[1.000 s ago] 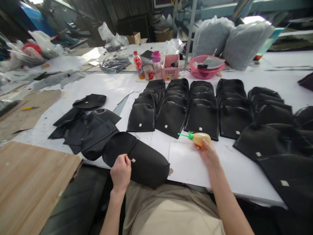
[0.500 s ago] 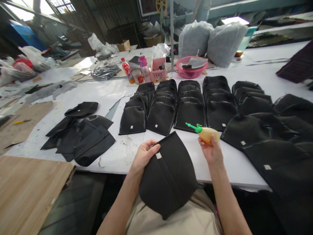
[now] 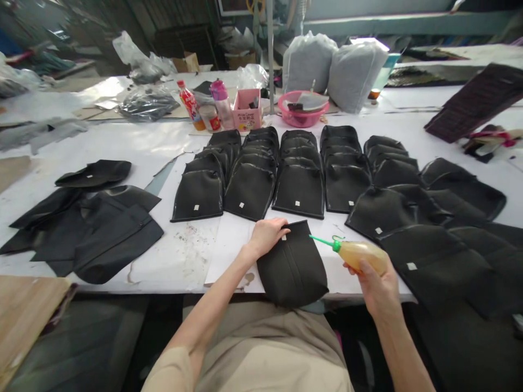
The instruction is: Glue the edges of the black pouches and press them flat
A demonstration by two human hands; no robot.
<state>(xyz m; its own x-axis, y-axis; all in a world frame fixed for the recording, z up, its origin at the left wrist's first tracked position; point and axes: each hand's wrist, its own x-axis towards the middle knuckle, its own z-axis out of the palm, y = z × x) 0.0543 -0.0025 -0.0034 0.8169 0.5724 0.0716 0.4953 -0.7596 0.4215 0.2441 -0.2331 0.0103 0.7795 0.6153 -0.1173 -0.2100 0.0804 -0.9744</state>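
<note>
"What worries you from where we're standing?"

"That squeeze bottle (image 3: 362, 255). It lies almost level, its green nozzle (image 3: 321, 240) just beside the right edge of the black piece (image 3: 292, 267). Whether the tip touches, I can't tell. Too hard a squeeze could send a blob onto the face or the desk (image 3: 183, 261)."

"And the piece itself?"

"It lies on the near side of the desk, its rounded end at the edge by the person's lap. Only one far corner is pinned, so a nudge from the nozzle could swing it round or curl it. A smear could also reach the pale tag (image 3: 285, 237), which sits close to the fingers (I'd hate to wipe that off)."

"Anything beyond it?"

"The rows of black pieces (image 3: 299, 190) stand close on the far side; a stray drip might mark one."

"How are the hands set?"

"The left hand (image 3: 267, 237) reaches in from the near left, palm down, thumb and fingers closed on the far left corner. The right hand (image 3: 378, 283) comes up from the near right, fingers wrapped round the bottle's soft belly, thumb along its near side, nozzle aimed left. That forearm looks unsupported, so the tip could wobble."
</note>
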